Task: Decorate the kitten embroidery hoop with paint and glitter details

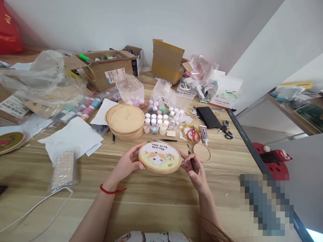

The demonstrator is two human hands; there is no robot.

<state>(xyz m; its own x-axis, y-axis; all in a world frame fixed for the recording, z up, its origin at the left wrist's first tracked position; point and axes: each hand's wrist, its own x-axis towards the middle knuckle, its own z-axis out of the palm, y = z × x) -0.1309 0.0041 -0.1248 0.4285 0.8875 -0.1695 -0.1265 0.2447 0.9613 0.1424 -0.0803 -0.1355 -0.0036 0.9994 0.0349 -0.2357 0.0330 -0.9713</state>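
A round wooden plaque [159, 157] painted with a cat, a kite and dark lettering is held just above the wooden table [156, 198]. My left hand [130, 161] grips its left rim, fingers curled under and around it. My right hand [193, 168] holds the plaque's right rim and also pinches a thin dark tool [191, 160] that points up and away from me. A red string is tied round my left wrist.
Beyond the plaque lie a stack of blank wooden rounds [125, 121], small paint jars [158, 120], red scissors [193, 133], a glue tube [204, 134], a small wooden disc [202, 153] and a black case [208, 117]. Cardboard boxes [168, 60], plastic bags and papers [75, 137] crowd the back and left.
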